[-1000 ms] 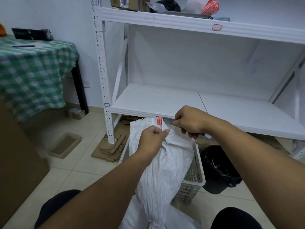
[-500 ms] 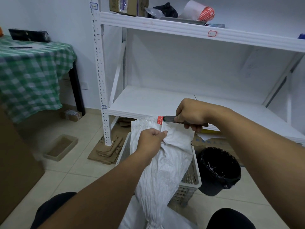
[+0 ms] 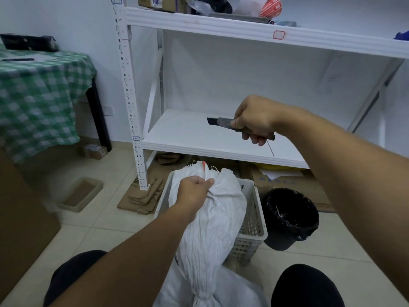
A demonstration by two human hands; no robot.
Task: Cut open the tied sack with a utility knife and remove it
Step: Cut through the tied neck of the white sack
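Left hand (image 3: 194, 191) fingers pinch sack (image 3: 212, 218) top, frame centre. Right hand (image 3: 254, 120) fingers closed around utility knife (image 3: 221, 123), above, apart.

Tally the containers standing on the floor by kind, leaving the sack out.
White slatted basket: 1
Black lined bin: 1
Shallow beige tray: 1
Small cardboard box: 1
Total: 4
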